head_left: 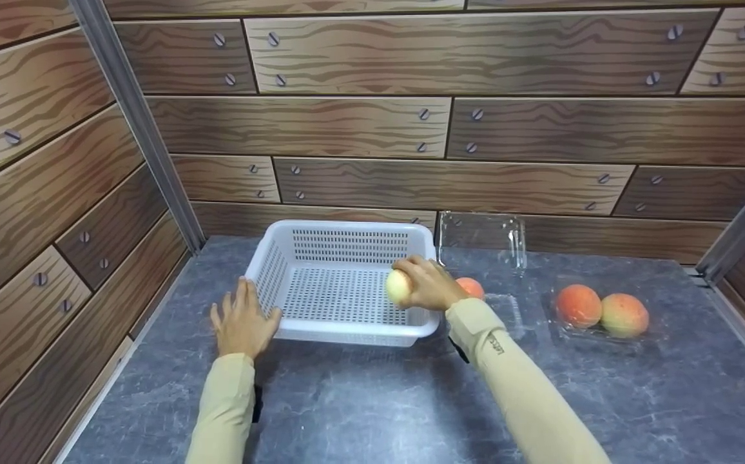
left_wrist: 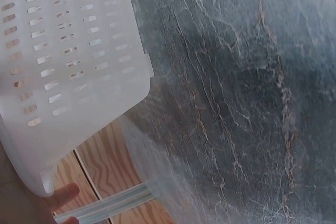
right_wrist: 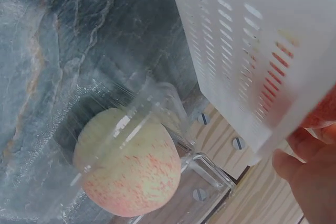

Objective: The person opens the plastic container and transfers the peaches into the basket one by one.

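Note:
My right hand (head_left: 434, 283) grips a pale yellow and red peach (head_left: 399, 287) over the right side of a white perforated plastic basket (head_left: 347, 330). In the right wrist view, part of that peach and the fingers (right_wrist: 287, 165) show above the basket's rim. My left hand (head_left: 243, 320) rests against the basket's left rim with its fingers spread. Another peach (right_wrist: 128, 163) sits in a clear plastic box (head_left: 508, 312) just right of the basket, partly hidden behind my right wrist in the head view.
Farther right, two peaches (head_left: 579, 306) lie side by side in clear plastic packaging (head_left: 630, 348). The clear box's raised lid (head_left: 482, 241) stands near the back wall (head_left: 372, 129), which has a wood-plank print. Grey marbled tabletop (head_left: 359, 412) extends in front of the basket.

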Tool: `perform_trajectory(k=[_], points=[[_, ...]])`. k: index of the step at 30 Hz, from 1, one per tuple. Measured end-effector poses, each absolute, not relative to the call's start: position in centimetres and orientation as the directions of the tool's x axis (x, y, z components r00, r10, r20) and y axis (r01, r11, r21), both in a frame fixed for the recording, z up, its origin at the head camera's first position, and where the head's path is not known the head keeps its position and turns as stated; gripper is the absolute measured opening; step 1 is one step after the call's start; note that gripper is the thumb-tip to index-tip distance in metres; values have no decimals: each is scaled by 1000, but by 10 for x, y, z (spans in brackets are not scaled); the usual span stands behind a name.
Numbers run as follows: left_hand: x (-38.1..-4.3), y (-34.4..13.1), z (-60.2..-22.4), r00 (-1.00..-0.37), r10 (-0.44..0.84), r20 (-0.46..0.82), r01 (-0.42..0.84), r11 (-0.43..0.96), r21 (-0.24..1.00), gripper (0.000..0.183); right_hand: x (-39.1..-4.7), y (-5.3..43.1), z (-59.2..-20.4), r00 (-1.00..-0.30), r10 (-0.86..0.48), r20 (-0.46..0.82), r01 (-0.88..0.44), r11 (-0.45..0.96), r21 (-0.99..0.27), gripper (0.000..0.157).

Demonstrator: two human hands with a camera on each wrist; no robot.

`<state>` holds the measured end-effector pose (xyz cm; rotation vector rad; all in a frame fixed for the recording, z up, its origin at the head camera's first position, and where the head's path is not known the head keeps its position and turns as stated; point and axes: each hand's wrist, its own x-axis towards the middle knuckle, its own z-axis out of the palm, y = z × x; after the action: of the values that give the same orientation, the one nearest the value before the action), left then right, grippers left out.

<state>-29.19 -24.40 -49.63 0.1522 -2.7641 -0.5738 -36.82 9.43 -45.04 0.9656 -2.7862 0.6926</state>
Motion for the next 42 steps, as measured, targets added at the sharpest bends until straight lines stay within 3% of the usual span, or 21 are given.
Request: perform_trajectory(k=[13,30,42], points=[[-290,-244,-496,-937,-171,304,-36,914,403,76,-367,89,-460,-791,-565,234,-612,729,-308,65],[-289,-245,-496,-943,-173,283,-44,911,411,77,-363,81,-471,-701,-681,211,-712,686,-153,55],[-291,-245,-495,-957,-178,227,-71,908,414,80,-365,78,-481,-659,-707,255,-725,688,31,46]])
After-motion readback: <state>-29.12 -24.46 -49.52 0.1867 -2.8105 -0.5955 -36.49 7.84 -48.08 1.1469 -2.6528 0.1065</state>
